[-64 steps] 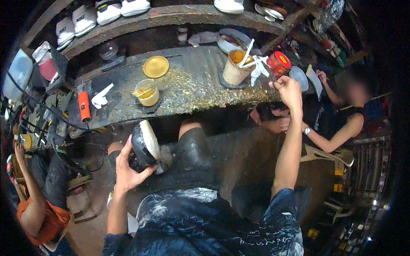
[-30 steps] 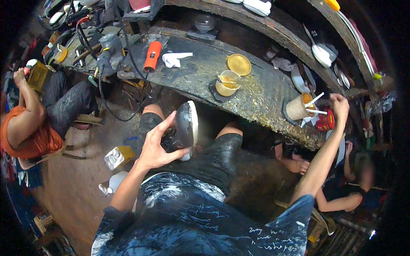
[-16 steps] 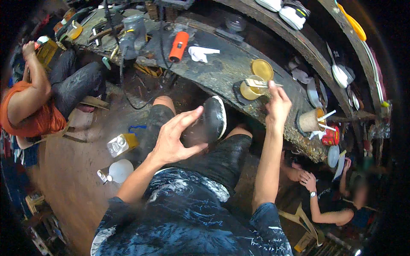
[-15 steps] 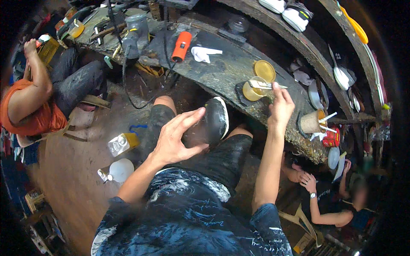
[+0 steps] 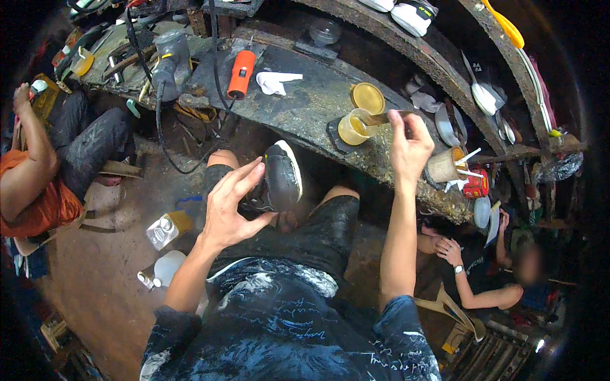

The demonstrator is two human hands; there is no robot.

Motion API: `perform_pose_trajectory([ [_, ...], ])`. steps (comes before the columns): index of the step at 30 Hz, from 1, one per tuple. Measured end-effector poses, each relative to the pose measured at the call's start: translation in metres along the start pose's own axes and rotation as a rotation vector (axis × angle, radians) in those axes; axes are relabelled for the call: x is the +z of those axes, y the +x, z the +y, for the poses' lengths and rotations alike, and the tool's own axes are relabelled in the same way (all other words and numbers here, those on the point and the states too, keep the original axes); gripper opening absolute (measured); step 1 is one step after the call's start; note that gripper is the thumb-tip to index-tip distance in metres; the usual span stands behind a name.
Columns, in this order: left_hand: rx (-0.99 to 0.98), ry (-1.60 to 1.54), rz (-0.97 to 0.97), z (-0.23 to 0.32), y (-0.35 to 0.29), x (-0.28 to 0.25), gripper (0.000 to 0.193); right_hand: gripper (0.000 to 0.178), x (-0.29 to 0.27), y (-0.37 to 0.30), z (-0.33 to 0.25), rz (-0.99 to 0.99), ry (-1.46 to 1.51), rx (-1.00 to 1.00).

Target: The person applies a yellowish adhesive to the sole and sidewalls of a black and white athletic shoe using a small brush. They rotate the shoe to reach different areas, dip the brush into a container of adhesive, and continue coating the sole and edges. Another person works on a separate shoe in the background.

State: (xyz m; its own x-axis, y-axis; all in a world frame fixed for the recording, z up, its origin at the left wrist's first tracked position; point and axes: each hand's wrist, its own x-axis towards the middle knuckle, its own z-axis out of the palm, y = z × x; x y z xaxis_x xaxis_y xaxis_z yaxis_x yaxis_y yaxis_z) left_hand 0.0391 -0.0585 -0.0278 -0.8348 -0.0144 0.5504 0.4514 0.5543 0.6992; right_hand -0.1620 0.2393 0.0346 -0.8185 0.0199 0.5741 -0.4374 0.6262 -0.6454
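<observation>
My left hand point(image 5: 230, 206) curves round the near side of a black shoe point(image 5: 284, 178) with a white sole edge, held toe up above my lap. Its thumb and fingers are spread to either side, and part of the grip is hidden. Over the bench, my right hand point(image 5: 412, 145) pinches a thin flat brush point(image 5: 379, 119), its bristle end hard to make out. The brush reaches into an open jar of yellowish glue point(image 5: 353, 128). Just behind the jar lies its round yellow lid point(image 5: 368, 97).
The dark bench point(image 5: 298, 101) carries an orange cylindrical tool point(image 5: 241, 74), a white cloth piece point(image 5: 277, 82) and a grey corded power tool point(image 5: 169, 63). A tub with brushes point(image 5: 445, 164) stands at right. Plastic jugs point(image 5: 168, 267) sit on the floor at left. Co-workers sit on both sides.
The brush has dipped lower into the glue jar, and my right hand has turned with it. My left hand stays at the shoe. The whole view has shifted, moving the bench leftward.
</observation>
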Motion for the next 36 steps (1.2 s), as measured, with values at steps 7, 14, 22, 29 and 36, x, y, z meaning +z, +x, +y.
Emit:
perform_pose_trajectory([
  [7,0.027,-0.034,-0.006,-0.003,0.000,0.001,0.101,0.032,0.002,0.001,0.013,0.078,0.014,0.141],
  [14,0.145,0.063,-0.020,-0.010,0.012,-0.006,0.091,0.033,-0.021,-0.018,0.026,0.098,0.413,0.393],
  [22,0.326,0.114,0.034,-0.007,0.024,-0.010,0.082,0.023,-0.036,-0.025,0.018,-0.127,0.513,0.651],
  [29,0.408,0.298,-0.001,-0.004,0.037,-0.016,0.047,0.022,-0.062,-0.054,-0.089,-0.260,0.958,0.707],
  [36,0.454,0.307,0.022,-0.001,0.044,-0.015,0.049,0.021,-0.064,-0.081,-0.142,-0.166,0.892,0.604],
])
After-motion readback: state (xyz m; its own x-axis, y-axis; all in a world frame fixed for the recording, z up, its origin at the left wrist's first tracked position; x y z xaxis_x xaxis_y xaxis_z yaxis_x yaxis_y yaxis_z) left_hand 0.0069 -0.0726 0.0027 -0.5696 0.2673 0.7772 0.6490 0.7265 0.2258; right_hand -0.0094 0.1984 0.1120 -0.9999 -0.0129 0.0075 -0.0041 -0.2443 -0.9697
